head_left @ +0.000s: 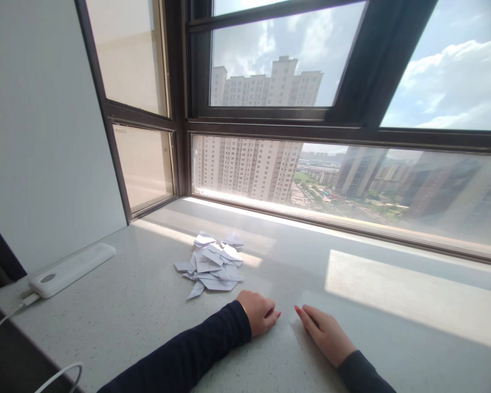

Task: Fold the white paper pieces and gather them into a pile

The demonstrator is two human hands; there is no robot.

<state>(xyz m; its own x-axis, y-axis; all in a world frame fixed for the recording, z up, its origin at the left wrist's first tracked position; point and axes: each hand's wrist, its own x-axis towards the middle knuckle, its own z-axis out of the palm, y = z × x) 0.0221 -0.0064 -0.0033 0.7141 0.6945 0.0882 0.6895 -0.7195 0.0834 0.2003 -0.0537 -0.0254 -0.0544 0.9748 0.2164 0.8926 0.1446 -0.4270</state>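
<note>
Sill bare ahead & right; paper pile (213, 263), power bank (71, 269) block left.
</note>
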